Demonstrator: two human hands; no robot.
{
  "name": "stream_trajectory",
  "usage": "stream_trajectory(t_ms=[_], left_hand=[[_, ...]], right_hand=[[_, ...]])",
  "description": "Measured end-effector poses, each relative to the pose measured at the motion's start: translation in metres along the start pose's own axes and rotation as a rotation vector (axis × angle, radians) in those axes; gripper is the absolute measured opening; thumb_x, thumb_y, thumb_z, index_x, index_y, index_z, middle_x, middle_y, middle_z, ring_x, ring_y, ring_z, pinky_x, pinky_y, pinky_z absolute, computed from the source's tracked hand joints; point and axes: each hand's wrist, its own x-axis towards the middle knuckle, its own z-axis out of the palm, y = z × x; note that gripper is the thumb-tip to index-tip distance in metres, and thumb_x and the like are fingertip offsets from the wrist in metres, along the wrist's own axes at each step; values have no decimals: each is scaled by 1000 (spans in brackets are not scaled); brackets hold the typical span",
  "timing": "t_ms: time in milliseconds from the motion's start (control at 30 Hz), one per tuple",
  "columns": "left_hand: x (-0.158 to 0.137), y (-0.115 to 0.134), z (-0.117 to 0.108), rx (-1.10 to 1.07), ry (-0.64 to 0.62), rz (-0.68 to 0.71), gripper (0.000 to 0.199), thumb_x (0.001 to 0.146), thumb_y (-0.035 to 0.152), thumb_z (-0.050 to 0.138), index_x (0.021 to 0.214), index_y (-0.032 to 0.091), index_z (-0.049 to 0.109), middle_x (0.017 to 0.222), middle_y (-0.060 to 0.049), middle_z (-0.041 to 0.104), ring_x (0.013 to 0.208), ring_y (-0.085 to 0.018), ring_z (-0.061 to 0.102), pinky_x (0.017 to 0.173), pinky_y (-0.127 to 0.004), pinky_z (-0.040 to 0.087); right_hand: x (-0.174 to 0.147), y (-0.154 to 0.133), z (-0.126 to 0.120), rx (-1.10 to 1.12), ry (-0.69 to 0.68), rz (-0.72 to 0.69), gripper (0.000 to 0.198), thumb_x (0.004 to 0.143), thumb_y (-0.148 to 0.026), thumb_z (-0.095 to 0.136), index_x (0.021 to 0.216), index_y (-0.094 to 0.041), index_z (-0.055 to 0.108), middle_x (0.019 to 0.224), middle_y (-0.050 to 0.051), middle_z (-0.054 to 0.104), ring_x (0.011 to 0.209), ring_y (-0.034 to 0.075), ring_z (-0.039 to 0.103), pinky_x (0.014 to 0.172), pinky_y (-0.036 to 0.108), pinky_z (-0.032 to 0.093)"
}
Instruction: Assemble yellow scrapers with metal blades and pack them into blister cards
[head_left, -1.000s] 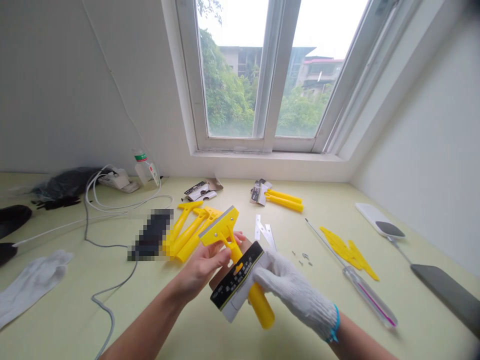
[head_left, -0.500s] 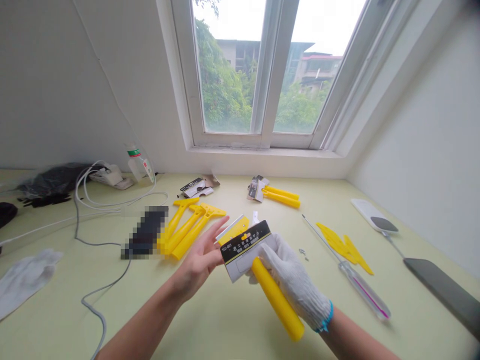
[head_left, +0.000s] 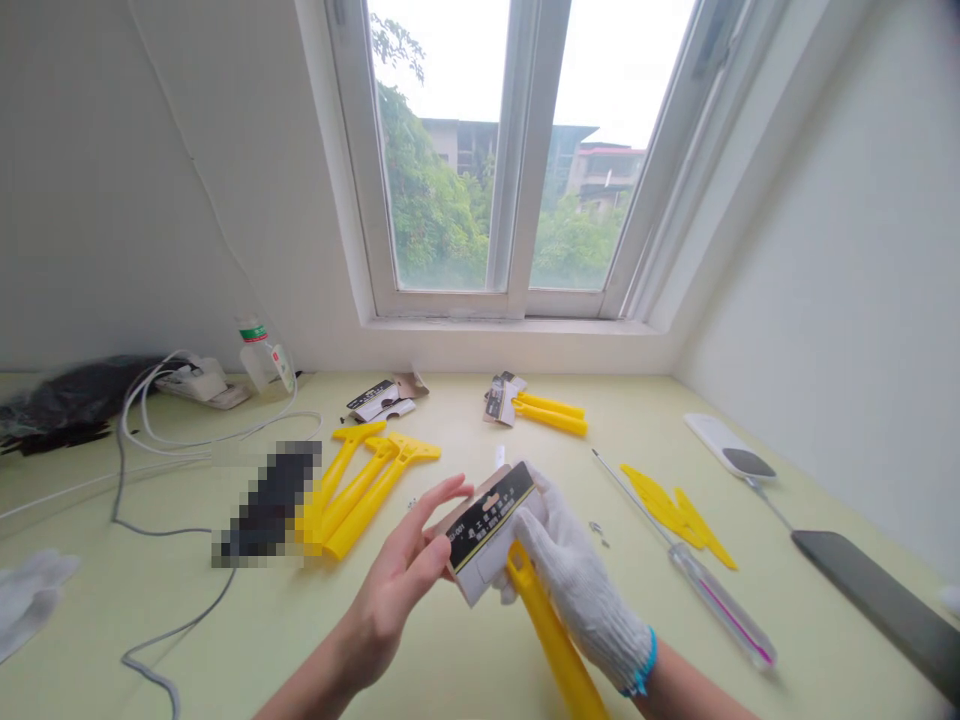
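Observation:
My right hand (head_left: 577,565), in a white knitted glove with a blue cuff, grips a yellow-handled scraper (head_left: 555,640) and the cardboard sleeve (head_left: 487,545) at its head. The sleeve is black and white with printed text, and the scraper's head is hidden behind it. My bare left hand (head_left: 397,575) has its thumb on the sleeve's left edge and its fingers behind the top edge. Several yellow scraper handles (head_left: 375,490) lie to the left. Two yellow scrapers (head_left: 551,412) with cardboard sleeves rest farther back.
A screwdriver (head_left: 720,605) and yellow plastic pieces (head_left: 667,505) lie at right, near small metal bits (head_left: 598,533). Opened packaging (head_left: 382,398), a bottle (head_left: 264,362), cables (head_left: 142,400), a partly pixelated dark object (head_left: 266,505) and a white glove (head_left: 34,595) are leftward. A power bank (head_left: 862,590) lies far right.
My left thumb has come onto the sleeve's left edge, where the fingers were spread beside it. The scraper's blade and yellow head, visible behind the sleeve before, are now covered. The view has shifted slightly.

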Motion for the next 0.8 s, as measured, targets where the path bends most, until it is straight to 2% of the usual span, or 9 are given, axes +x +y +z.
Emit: stream_trajectory(t_ms=[100,167,300,367,467,533,633,733,800], left_hand=[[1,0,3,8,2,-25,60,91,55,51,144,31,41,155,-10,33,103,-26,62,77,-34,56],[3,2,7,34,13,-72,65,88,54,57,145,29,39,151,-12,39,99,-24,63,72,-30,56],[12,8,17,191,-85,-159,52,86,49,63,128,18,56,103,-10,66,72,-17,62,54,-24,53],[22,13,18,237,-70,-159,42,86,48,62,108,13,64,80,-5,62,61,-14,58,49,-23,51],[43,20,11,188,74,-101,40,83,49,64,97,12,63,72,-1,56,55,-12,54,45,-23,49],[63,24,4,137,231,-11,43,81,46,67,109,14,59,75,-1,59,56,-11,54,45,-21,48],[108,25,-5,85,390,67,62,81,38,68,136,26,42,82,1,63,58,-12,58,49,-23,51],[165,18,-2,172,454,51,33,87,34,62,115,16,59,85,-3,63,64,-12,61,54,-24,54],[205,10,5,201,446,21,27,91,33,57,108,12,62,92,-7,64,68,-11,62,62,-26,57]], right_hand=[[1,1,3,-44,41,-30,38,94,-37,59,125,-15,56,120,10,60,102,21,62,84,41,56],[3,2,6,-81,83,-54,38,94,-37,59,125,-15,56,119,9,61,99,20,63,82,39,57],[8,0,8,-165,173,-94,48,88,-41,66,130,-21,53,113,9,66,92,20,67,78,35,57],[12,-5,4,-213,202,-105,55,85,-45,68,132,-21,51,104,9,70,83,22,69,74,36,58],[17,-18,-12,-291,259,-136,60,83,-49,66,133,-20,50,90,8,71,72,23,69,68,40,58],[19,-30,-30,-338,327,-187,61,81,-49,66,133,-22,49,95,9,71,79,25,69,73,43,58],[20,-46,-61,-389,474,-306,58,80,-47,68,130,-24,49,116,11,66,108,26,63,95,44,51],[21,-50,-84,-467,617,-420,47,82,-48,67,119,-21,54,113,11,66,108,24,62,101,44,46],[20,-44,-88,-544,577,-400,41,86,-51,62,112,-20,58,100,10,68,94,23,65,92,41,51]])
